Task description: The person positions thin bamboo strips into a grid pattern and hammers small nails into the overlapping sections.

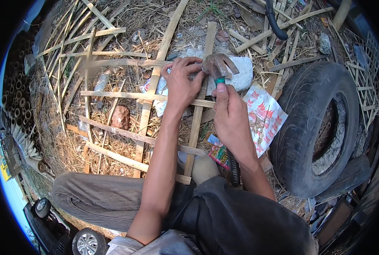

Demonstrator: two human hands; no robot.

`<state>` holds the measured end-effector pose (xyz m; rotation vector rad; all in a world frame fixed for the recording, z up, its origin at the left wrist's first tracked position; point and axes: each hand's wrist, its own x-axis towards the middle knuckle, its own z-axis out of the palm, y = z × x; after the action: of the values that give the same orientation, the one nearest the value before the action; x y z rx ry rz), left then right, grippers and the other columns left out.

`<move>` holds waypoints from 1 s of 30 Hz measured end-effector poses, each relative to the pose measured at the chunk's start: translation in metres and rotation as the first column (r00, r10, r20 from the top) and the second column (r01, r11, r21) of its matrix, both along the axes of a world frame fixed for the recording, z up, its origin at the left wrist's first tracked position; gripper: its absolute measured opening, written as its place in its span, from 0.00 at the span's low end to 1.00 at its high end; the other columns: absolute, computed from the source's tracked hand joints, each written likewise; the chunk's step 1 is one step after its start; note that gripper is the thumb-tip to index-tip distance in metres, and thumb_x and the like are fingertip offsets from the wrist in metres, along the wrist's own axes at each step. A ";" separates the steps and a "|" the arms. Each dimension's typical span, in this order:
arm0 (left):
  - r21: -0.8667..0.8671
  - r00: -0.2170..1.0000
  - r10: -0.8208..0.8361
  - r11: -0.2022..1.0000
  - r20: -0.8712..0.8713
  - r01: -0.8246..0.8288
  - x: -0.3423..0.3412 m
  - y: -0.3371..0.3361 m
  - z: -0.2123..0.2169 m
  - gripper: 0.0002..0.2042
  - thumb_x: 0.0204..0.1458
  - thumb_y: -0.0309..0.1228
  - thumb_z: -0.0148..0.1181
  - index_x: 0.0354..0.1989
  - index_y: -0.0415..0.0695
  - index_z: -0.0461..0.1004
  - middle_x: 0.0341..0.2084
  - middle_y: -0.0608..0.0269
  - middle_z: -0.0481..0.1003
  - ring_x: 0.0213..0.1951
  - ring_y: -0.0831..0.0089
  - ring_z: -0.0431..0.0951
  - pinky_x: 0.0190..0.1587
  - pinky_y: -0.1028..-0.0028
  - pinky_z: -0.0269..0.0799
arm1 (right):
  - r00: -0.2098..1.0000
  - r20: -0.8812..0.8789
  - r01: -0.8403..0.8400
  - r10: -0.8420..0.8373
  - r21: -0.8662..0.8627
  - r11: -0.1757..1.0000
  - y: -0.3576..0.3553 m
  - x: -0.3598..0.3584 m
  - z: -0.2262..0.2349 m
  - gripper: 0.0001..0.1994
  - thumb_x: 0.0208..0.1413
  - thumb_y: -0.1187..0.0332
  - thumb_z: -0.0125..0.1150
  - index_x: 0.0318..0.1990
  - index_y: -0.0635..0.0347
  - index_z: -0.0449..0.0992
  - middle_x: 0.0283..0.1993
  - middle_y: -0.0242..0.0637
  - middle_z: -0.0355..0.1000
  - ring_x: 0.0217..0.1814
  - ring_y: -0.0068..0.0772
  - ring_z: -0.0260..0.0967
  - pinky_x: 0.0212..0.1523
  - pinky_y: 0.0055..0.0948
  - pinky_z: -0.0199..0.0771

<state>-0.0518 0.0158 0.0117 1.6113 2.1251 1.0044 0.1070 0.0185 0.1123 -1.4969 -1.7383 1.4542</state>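
My right hand (232, 112) is wrapped round the handle of a claw hammer (215, 66), thumb along its green upper part. The rusty hammer head rests at or just above an upright bamboo strip (196, 127), right beside my left fingertips. My left hand (184, 80) is closed in a pinch at the joint where a crosswise bamboo strip (130, 63) meets that upright one. Whatever the fingertips hold is hidden. Both strips belong to a lattice of crossed bamboo slats (145, 110) lying before me. Below my right hand shows a ribbed black rod (234, 170), perhaps the handle's end.
A pale stone block (239, 72) lies under the lattice's far right corner. To the right are a printed wrapper sheet (264, 114) and a large tyre (289, 123). A reddish stone (120, 117) sits among the slats. More bamboo lattice (72, 42) is at far left.
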 end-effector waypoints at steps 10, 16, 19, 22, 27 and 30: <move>0.018 1.000 0.011 1.000 0.010 -0.011 0.004 -0.003 0.000 0.07 0.53 0.36 0.69 0.35 0.49 0.88 0.46 0.68 0.82 0.54 0.67 0.76 0.64 0.54 0.49 | 0.997 0.075 -0.027 0.030 -0.043 0.999 -0.003 -0.006 -0.006 0.20 0.77 0.57 0.43 0.45 0.70 0.69 0.24 0.63 0.71 0.32 0.74 0.71 0.30 0.59 0.64; 0.008 0.999 0.032 0.999 0.009 -0.032 0.004 -0.004 0.002 0.07 0.52 0.35 0.69 0.35 0.48 0.87 0.45 0.68 0.83 0.54 0.67 0.76 0.64 0.54 0.49 | 1.000 -0.012 -0.021 0.020 -0.068 0.997 -0.002 -0.003 0.014 0.21 0.77 0.56 0.43 0.44 0.71 0.70 0.24 0.64 0.71 0.33 0.75 0.71 0.31 0.61 0.64; 0.007 1.000 0.029 1.000 0.001 -0.029 0.004 -0.004 0.001 0.07 0.52 0.35 0.69 0.35 0.48 0.87 0.45 0.68 0.83 0.54 0.67 0.76 0.64 0.54 0.49 | 0.999 -0.034 0.003 -0.002 0.006 1.000 -0.005 -0.004 0.009 0.21 0.77 0.56 0.43 0.43 0.71 0.70 0.24 0.64 0.71 0.31 0.74 0.72 0.29 0.59 0.64; 0.008 1.000 0.026 1.000 -0.008 -0.026 0.004 -0.003 0.001 0.07 0.53 0.36 0.69 0.35 0.48 0.87 0.45 0.68 0.83 0.54 0.67 0.76 0.64 0.55 0.49 | 0.999 0.040 -0.001 -0.001 0.046 0.999 -0.003 -0.008 -0.012 0.21 0.77 0.57 0.44 0.42 0.71 0.70 0.23 0.63 0.70 0.29 0.71 0.72 0.28 0.57 0.64; -0.030 0.999 0.013 0.999 0.046 -0.011 0.003 -0.005 0.004 0.08 0.53 0.36 0.69 0.37 0.48 0.87 0.47 0.67 0.82 0.55 0.67 0.76 0.65 0.56 0.48 | 1.000 0.000 0.005 -0.005 0.030 1.000 0.004 -0.001 0.013 0.20 0.77 0.59 0.43 0.43 0.71 0.69 0.24 0.65 0.71 0.30 0.72 0.72 0.28 0.57 0.64; -0.049 0.999 0.012 0.999 0.052 -0.010 0.005 -0.004 0.006 0.08 0.53 0.35 0.69 0.38 0.48 0.87 0.48 0.67 0.82 0.56 0.68 0.76 0.66 0.57 0.48 | 0.998 -0.055 0.036 -0.031 0.079 0.996 0.003 -0.003 0.014 0.20 0.77 0.59 0.42 0.43 0.72 0.69 0.24 0.66 0.71 0.30 0.74 0.71 0.28 0.58 0.64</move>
<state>-0.0473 0.0122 0.0180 1.5358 2.1100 0.9800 0.1040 0.0213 0.1261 -1.4262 -1.7107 1.3793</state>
